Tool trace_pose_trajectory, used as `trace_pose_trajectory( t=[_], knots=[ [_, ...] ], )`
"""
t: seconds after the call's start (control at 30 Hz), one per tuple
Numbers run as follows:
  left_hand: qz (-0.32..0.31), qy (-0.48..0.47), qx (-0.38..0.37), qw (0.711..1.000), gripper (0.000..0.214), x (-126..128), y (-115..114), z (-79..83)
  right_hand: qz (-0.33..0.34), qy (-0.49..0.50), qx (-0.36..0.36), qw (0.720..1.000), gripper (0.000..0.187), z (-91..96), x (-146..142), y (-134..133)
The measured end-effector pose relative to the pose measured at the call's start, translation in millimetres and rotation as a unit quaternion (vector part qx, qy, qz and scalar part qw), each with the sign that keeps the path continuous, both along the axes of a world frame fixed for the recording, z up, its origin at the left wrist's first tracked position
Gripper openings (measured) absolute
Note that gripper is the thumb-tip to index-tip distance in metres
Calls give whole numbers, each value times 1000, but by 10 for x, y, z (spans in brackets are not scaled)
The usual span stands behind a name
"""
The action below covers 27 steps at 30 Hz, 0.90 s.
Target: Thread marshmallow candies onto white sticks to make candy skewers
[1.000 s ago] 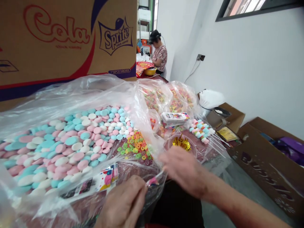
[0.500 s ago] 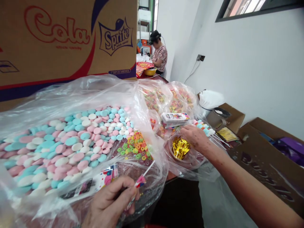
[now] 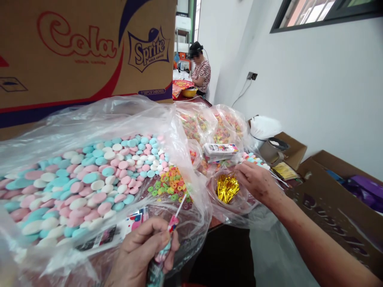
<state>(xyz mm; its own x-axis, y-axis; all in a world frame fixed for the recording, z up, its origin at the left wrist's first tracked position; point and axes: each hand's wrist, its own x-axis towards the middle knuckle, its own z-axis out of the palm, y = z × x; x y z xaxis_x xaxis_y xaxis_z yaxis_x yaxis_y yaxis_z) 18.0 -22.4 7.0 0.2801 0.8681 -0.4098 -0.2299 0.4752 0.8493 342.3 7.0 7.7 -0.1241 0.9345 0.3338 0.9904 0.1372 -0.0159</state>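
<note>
The wrapped candy stick [image 3: 172, 224] is gripped in the closed left hand [image 3: 143, 255] at the bottom of the view. Its white end points to 1 o'clock, and the fingers seem to be pinched around the sleeve so that the wrapping is kept gathered. The right hand [image 3: 257, 181], at 2 o'clock from the left one, is laid at the edge of a clear bowl [image 3: 214, 191] of gold twist ties [image 3: 227, 187]. Its fingers are curled, but it cannot be told whether a tie is pinched. The bowl is probably kept near for easy reach. At 10 o'clock, pastel candies [image 3: 89, 179] lie in an opened clear bag [image 3: 104, 115], with ring candies [image 3: 172, 183] just beside them. On the cardboard box [image 3: 74, 71] behind, "Cola", "Sprite" and "24BOXES" can be read.
</note>
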Motion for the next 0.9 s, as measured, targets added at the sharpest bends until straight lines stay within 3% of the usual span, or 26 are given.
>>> trace_pose_trajectory(
  t=[0.13, 0.33, 0.63, 0.77, 0.83, 0.9],
  knots=[
    [-3, -3, 8, 1000, 21, -13, -4, -41, -5, 76, -33, 997, 22, -54, -55, -96],
    [1, -2, 0, 1000, 25, -15, 2, -37, -18, -41, -117, 992, 23, -139, -68, -135],
    [6, 1, 0, 1000, 23, 9, -25, 3, -9, -109, -43, 993, 17, -21, -128, -126],
    [-5, 0, 0, 1000, 23, -5, -31, -5, -15, -14, 23, 1000, 21, -1, -70, -121],
    [-3, -8, 8, 1000, 22, 15, -34, -1, -30, 113, 45, 992, 21, 30, -148, -147],
    [-11, -23, 22, 999, 22, 64, -36, 11, -25, 281, 31, 959, 17, 68, -358, -192]
  ],
)
